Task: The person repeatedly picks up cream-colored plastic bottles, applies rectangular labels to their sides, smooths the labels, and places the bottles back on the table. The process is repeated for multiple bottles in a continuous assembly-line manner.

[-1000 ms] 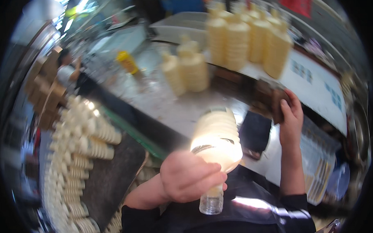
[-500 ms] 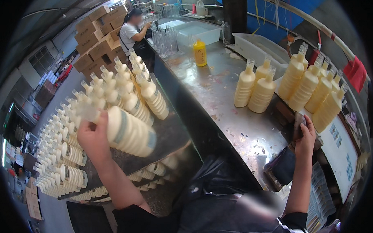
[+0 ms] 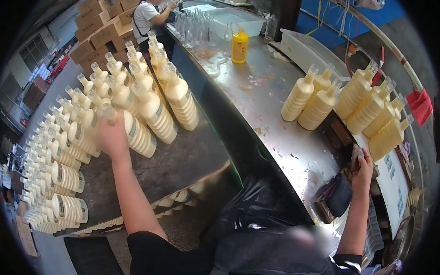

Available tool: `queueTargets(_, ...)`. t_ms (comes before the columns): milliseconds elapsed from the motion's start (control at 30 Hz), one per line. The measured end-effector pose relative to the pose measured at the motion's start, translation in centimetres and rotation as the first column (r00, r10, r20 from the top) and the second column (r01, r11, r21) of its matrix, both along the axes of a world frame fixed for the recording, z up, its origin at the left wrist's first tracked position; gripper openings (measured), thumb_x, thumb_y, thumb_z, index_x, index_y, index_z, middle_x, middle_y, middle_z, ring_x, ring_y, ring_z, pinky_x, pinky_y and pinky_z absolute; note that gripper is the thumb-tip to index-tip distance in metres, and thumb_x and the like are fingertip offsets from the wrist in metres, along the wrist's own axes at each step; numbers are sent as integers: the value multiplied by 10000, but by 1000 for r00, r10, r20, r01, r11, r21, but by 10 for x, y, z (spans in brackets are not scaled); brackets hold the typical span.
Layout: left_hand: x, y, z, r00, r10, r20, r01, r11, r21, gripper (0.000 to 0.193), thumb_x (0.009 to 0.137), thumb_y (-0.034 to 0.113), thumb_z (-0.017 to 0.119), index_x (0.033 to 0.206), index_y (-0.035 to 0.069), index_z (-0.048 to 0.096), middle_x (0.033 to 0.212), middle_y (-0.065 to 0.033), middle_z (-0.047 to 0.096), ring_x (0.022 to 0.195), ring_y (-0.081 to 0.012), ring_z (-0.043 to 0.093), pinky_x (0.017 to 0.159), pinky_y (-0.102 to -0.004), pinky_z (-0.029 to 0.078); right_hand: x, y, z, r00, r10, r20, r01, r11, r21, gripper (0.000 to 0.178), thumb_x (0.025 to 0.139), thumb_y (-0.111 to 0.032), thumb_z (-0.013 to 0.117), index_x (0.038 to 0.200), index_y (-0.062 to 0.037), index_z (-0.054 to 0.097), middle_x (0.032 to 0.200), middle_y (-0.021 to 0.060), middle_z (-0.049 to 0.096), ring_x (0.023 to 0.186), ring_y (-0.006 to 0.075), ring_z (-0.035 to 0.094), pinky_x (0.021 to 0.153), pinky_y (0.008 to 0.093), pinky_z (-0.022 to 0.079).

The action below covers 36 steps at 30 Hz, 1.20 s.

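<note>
My left hand is closed around the upper part of a cream-coloured ribbed bottle with a clear neck. That bottle stands at the near edge of a crowd of matching bottles on a dark board. On the right, my right hand is closed, fingers bent, beside a brown block-like fixture at the bench edge. What it grips is small and greyish, and I cannot make it out. Just beyond it, more cream bottles stand in a cluster, with three others to their left.
A metal bench runs away ahead, bearing a yellow bottle, clear glass bottles and a white tub. At its far end a person in a white top works. Cardboard boxes are stacked at the far left.
My left hand has lowered the tilted bottle and brought it upright among the others on the board. My right hand stays by the bench edge. The view has shifted slightly.
</note>
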<state>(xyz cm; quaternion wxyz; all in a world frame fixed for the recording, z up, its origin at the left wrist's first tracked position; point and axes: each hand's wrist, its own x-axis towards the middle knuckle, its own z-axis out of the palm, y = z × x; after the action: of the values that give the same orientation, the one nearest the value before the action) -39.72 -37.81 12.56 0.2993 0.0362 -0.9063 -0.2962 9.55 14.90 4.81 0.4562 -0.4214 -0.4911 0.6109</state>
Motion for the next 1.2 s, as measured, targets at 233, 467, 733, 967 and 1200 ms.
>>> queueTargets(233,-37,4,-22,992,27,-123,-41,993,-111,494,872,509,734,1045,46,742,997,-184,743,918,-401,695,825,-506,523,4,-15,-15,996,-50,72,49,999,20,432,971,-30,539,1396,-92,581,1135,34,652,892,125,661,699,255,565)
queueTargets(467,-34,-14,-17,994,-78,-70,77,997,-12,541,872,461,770,1222,56,692,1106,-173,719,975,-385,681,867,-486,519,-7,-28,-17,992,-28,121,29,1000,0,443,939,14,535,1377,-41,556,1130,77,650,918,163,671,709,287,576)
queueTargets(733,77,157,-9,752,-397,-526,525,843,114,529,911,163,759,1381,-8,587,1347,-170,600,1243,-307,566,1081,-409,431,15,-53,-8,1000,9,-15,-11,994,-108,477,944,42,583,1414,-27,544,1215,73,666,1019,160,674,852,277,566)
queueTargets(967,184,421,-8,71,-959,-276,969,0,249,629,876,85,754,1451,15,509,1375,-180,605,1253,-271,599,1037,-381,485,36,-110,16,981,33,-192,-82,964,-251,381,960,35,591,1329,-51,634,1178,63,681,1026,165,680,829,289,577)
queueTargets(1200,191,534,-17,199,-977,80,958,211,194,455,889,325,776,1205,30,637,1091,-223,719,1034,-420,673,888,-508,515,72,-144,14,972,-105,-210,23,934,-358,343,942,42,594,1270,-36,654,1178,69,664,1070,167,646,899,287,552)
